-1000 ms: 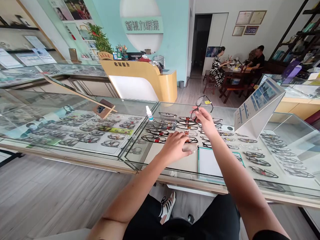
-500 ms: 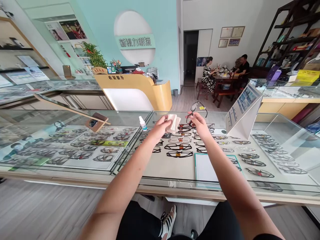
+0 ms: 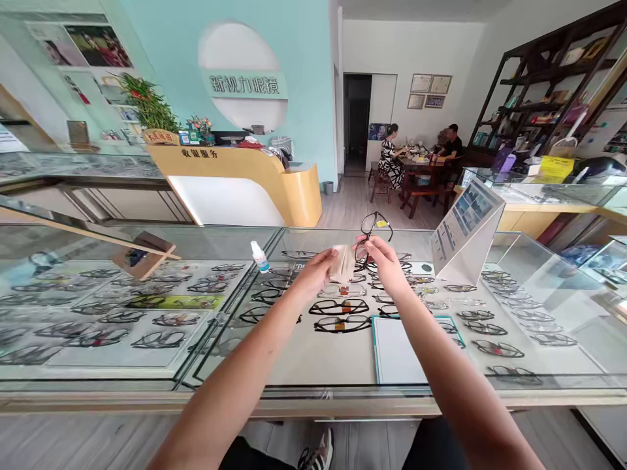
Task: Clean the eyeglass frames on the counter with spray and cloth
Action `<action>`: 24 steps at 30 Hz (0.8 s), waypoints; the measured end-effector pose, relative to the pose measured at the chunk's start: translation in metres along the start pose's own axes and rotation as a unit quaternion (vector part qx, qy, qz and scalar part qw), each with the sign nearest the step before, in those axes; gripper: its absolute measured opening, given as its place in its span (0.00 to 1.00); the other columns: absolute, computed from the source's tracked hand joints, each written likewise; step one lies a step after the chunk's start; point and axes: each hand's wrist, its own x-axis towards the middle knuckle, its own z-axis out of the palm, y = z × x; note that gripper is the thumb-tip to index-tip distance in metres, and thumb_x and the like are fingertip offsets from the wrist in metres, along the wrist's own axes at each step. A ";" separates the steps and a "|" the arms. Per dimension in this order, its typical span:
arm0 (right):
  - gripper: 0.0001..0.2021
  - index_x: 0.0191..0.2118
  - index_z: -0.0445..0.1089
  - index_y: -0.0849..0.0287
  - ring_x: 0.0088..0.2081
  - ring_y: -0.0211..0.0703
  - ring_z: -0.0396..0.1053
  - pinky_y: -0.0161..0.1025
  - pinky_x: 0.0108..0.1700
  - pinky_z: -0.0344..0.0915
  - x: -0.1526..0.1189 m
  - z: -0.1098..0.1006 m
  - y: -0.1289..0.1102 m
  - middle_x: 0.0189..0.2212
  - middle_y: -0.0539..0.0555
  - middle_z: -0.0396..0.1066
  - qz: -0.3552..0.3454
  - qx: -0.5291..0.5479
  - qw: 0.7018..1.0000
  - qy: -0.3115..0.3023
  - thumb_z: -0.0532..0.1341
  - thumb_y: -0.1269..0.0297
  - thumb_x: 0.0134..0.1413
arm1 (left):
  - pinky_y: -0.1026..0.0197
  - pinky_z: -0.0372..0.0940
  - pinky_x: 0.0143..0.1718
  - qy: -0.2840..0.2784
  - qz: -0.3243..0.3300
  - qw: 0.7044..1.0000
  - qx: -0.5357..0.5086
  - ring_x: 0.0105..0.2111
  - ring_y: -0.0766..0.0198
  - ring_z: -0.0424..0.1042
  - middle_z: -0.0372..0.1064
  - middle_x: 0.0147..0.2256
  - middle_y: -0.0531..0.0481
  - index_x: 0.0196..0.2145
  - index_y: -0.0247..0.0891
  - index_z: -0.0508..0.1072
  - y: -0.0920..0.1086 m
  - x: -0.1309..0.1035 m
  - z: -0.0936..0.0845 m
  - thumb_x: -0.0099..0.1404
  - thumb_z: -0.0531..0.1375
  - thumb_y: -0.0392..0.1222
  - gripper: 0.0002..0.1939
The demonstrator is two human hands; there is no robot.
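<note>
A folded pale cloth [image 3: 341, 264] is pinched in my left hand [image 3: 317, 271], above the glass counter. Just right of it, my right hand [image 3: 385, 261] grips a pair of dark-framed glasses [image 3: 368, 225], held on edge with a yellow tag on it. The cloth is close to the lower lens; whether they touch I cannot tell. A small white spray bottle [image 3: 259, 257] with a blue label stands on the glass to the left. Rows of glasses [image 3: 341, 323] lie beneath my hands inside the case.
A white display card [image 3: 467, 228] stands on the counter at right. A teal-edged white board [image 3: 401, 352] lies near the front. At left is a wooden-framed mirror [image 3: 88, 228]. Two people sit at a table [image 3: 422, 168] behind.
The view has shifted, so the counter fills more of the lower frame. The cloth and the glasses are nearer each other. Both hands keep their hold.
</note>
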 end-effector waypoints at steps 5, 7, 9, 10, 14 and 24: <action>0.23 0.44 0.85 0.52 0.41 0.45 0.66 0.42 0.49 0.66 -0.006 0.003 0.001 0.44 0.52 0.79 -0.010 -0.014 1.000 0.012 0.69 0.36 0.67 | 0.55 0.78 0.47 -0.040 -0.005 0.999 0.017 0.45 0.51 0.86 0.88 0.48 0.39 0.52 0.36 0.88 0.002 -0.014 0.013 0.58 0.82 0.64 0.34; 0.23 0.45 0.85 0.51 0.44 0.47 0.69 0.42 0.52 0.68 -0.007 0.004 0.003 0.47 0.52 0.79 0.006 -0.006 1.000 0.004 0.69 0.35 0.66 | 0.55 0.77 0.49 -0.056 -0.009 0.998 0.020 0.45 0.52 0.85 0.88 0.48 0.39 0.52 0.36 0.88 0.003 -0.016 0.019 0.58 0.82 0.65 0.34; 0.24 0.45 0.85 0.51 0.49 0.49 0.73 0.43 0.55 0.68 -0.009 0.006 0.004 0.48 0.52 0.81 0.019 0.010 1.000 -0.018 0.69 0.34 0.65 | 0.56 0.76 0.49 -0.052 -0.010 0.998 0.020 0.46 0.52 0.85 0.88 0.47 0.40 0.53 0.37 0.89 0.002 -0.019 0.023 0.57 0.82 0.66 0.36; 0.24 0.45 0.85 0.50 0.51 0.50 0.73 0.43 0.56 0.68 -0.009 0.008 0.004 0.48 0.52 0.81 0.023 0.020 0.999 -0.031 0.70 0.34 0.65 | 0.56 0.76 0.48 -0.044 -0.010 0.999 0.019 0.45 0.52 0.85 0.87 0.47 0.41 0.53 0.38 0.88 0.001 -0.020 0.025 0.56 0.82 0.66 0.37; 0.25 0.47 0.86 0.50 0.49 0.49 0.74 0.42 0.53 0.70 -0.013 0.013 0.003 0.42 0.51 0.81 0.033 0.036 0.997 -0.054 0.69 0.33 0.66 | 0.59 0.75 0.42 -0.013 -0.017 1.000 0.014 0.39 0.58 0.82 0.86 0.41 0.44 0.48 0.38 0.89 0.000 -0.024 0.031 0.53 0.83 0.68 0.36; 0.30 0.53 0.87 0.50 0.36 0.41 0.63 0.37 0.34 0.67 -0.018 0.018 0.003 0.45 0.54 0.75 0.026 -0.050 0.997 -0.050 0.66 0.30 0.67 | 0.60 0.71 0.34 -0.066 -0.074 0.995 0.002 0.34 0.58 0.80 0.84 0.37 0.42 0.42 0.36 0.87 0.004 -0.027 0.035 0.56 0.79 0.74 0.36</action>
